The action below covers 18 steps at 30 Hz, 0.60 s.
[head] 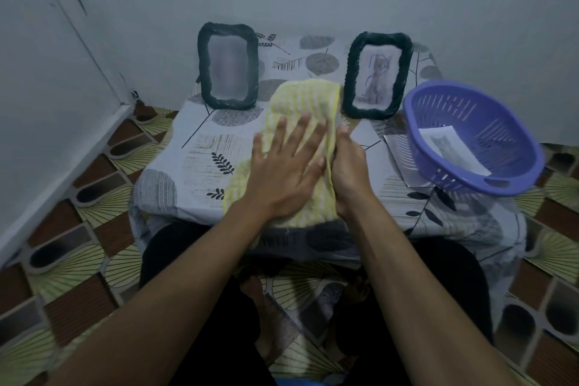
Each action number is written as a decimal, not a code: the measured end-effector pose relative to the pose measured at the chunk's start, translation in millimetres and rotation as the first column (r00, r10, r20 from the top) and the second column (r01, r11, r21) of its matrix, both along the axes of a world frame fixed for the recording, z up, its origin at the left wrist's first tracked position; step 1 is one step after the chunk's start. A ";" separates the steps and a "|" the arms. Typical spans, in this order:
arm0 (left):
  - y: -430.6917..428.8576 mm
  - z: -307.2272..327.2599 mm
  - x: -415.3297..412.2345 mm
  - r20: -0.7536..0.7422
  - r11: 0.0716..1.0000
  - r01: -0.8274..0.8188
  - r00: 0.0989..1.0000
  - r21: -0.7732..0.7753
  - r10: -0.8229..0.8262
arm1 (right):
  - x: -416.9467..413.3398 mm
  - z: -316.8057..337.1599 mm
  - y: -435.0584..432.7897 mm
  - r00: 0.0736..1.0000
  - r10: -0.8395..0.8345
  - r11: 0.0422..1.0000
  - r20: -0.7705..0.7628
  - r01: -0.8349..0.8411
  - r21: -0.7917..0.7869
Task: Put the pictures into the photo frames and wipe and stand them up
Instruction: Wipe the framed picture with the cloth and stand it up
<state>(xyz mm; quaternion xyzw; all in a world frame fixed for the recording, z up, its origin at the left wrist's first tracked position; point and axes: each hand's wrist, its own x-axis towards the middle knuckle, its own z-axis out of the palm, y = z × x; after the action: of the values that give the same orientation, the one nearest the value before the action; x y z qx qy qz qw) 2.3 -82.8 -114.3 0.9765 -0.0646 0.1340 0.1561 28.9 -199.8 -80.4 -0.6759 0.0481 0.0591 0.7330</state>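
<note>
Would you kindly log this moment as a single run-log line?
left hand flat on yellow cloth | right hand grips cloth edge | left frame, right frame upright | cat picture in purple basket

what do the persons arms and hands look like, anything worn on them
The left arm and right arm are bare, with no sleeves in view. The left hand and right hand have no gloves, and no watch, bracelet or ring shows.
</note>
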 end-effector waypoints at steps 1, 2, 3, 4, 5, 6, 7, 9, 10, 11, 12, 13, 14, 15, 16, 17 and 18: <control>3.3 3.3 6.7 -0.001 0.998 -0.040 0.999 -0.047 0.040 | -3.4 -0.6 2.1 1.000 0.013 1.000 -0.002 -0.013 0.023; 8.6 6.0 14.1 -0.002 0.992 -0.078 0.997 -0.095 0.078 | -5.4 -0.5 3.4 1.000 0.022 0.999 0.000 -0.022 0.045; 15.0 8.8 21.5 -0.004 0.984 -0.117 0.993 -0.135 0.118 | -8.2 2.3 4.6 0.999 0.031 0.998 0.011 -0.032 0.050; 21.8 11.6 28.9 -0.001 0.972 -0.150 0.988 -0.179 0.153 | -9.7 4.7 5.5 0.999 0.036 0.998 0.025 -0.038 0.048; 27.7 13.7 35.2 0.004 0.954 -0.173 0.984 -0.243 0.180 | -11.0 7.0 6.4 0.999 0.025 0.997 0.041 -0.028 0.065; 31.0 16.2 38.9 -0.001 0.925 -0.184 0.981 -0.333 0.195 | -10.6 7.7 7.0 0.999 0.008 0.997 0.040 -0.011 0.076; 31.3 18.6 39.6 -0.015 0.882 -0.189 0.979 -0.431 0.203 | -11.7 10.7 6.9 1.000 -0.001 0.996 0.030 -0.001 0.086; 26.9 21.7 34.4 -0.064 0.795 -0.191 0.980 -0.575 0.189 | -9.6 14.1 6.5 0.999 -0.039 0.993 0.013 0.037 0.112; 22.5 22.4 28.4 -0.096 0.771 -0.194 0.980 -0.607 0.171 | -6.5 14.5 4.7 0.998 -0.067 0.990 0.008 0.065 0.126; 17.7 20.0 21.8 -0.121 0.760 -0.191 0.982 -0.621 0.148 | -3.1 15.2 3.1 0.995 -0.099 0.984 0.011 0.096 0.148; 12.4 16.7 14.4 -0.132 0.759 -0.176 0.984 -0.627 0.119 | 0.2 15.7 1.6 0.991 -0.137 0.976 0.013 0.132 0.176; 8.0 12.8 7.7 -0.130 0.761 -0.155 0.987 -0.630 0.093 | 3.4 16.9 -0.6 0.986 -0.166 0.967 0.011 0.161 0.198; 4.5 8.4 2.2 -0.111 0.777 -0.125 0.991 -0.617 0.072 | 7.0 17.0 -2.7 0.983 -0.186 0.960 0.003 0.181 0.213; 1.9 4.4 -2.8 -0.081 0.819 -0.090 0.995 -0.567 0.053 | 7.6 19.9 -4.7 0.980 -0.198 0.954 -0.002 0.193 0.231; -0.1 0.7 -6.9 -0.050 0.880 -0.054 0.998 -0.472 0.035 | 9.0 19.7 -5.5 0.979 -0.205 0.948 -0.003 0.200 0.246; -0.7 -2.2 -10.1 -0.024 0.940 -0.022 1.000 -0.341 0.015 | 8.2 20.7 -6.0 0.980 -0.200 0.949 -0.005 0.195 0.248; 0.0 -3.2 -12.0 -0.010 0.979 0.006 1.000 -0.202 -0.008 | 7.5 19.9 -5.9 0.982 -0.187 0.954 -0.010 0.184 0.238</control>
<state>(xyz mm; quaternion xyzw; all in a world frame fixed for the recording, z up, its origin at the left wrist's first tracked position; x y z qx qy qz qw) -9.7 -82.8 -117.6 0.9560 -0.0532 0.1342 0.2555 36.4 -205.7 -60.5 -0.5759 0.0993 -0.0091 0.8114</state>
